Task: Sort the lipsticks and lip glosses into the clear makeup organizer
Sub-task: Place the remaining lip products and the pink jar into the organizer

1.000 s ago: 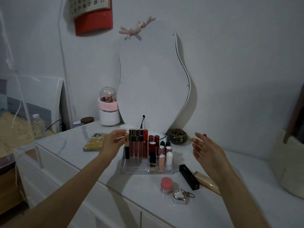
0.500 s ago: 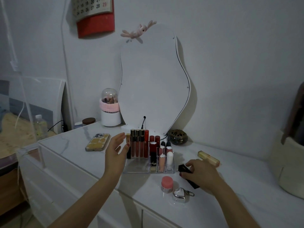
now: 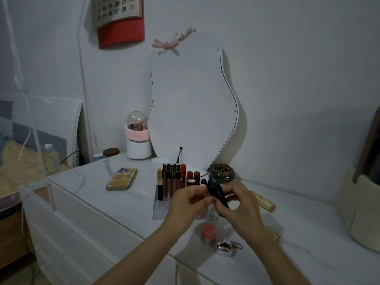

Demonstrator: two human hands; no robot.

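Step in hand, by judgement: seating the black lipstick (image 3: 217, 196) in the clear makeup organizer (image 3: 159, 208).

Black lipstick: held above the front of the organizer, tilted, top end leaning away to the left; gripped low on the case by the right hand (image 3: 239, 204), fingers curled round it; pinched near the upper part by the left hand (image 3: 186, 199), fingertips closed on it. Both hands therefore narrow and occupied.

Organizer: on the white counter (image 3: 127, 200) before the mirror (image 3: 193, 103); back row filled with tall lip glosses (image 3: 171, 183) and red lipsticks (image 3: 193, 177), upright; front cells hidden behind the hands, vacancy not determinable.

Procedure, advised:
- Bring the case upright before lowering; tilted entry risks catching a divider.
- Guide with the left fingertips; carry weight with the right.
- Lower into a free front cell; avoid brushing the upright tubes behind, likely to topple.
- Release only once the base rests on the cell floor.

Remaining on the counter: gold lip gloss (image 3: 264, 202) lying flat just right of the hands, not yet sorted.
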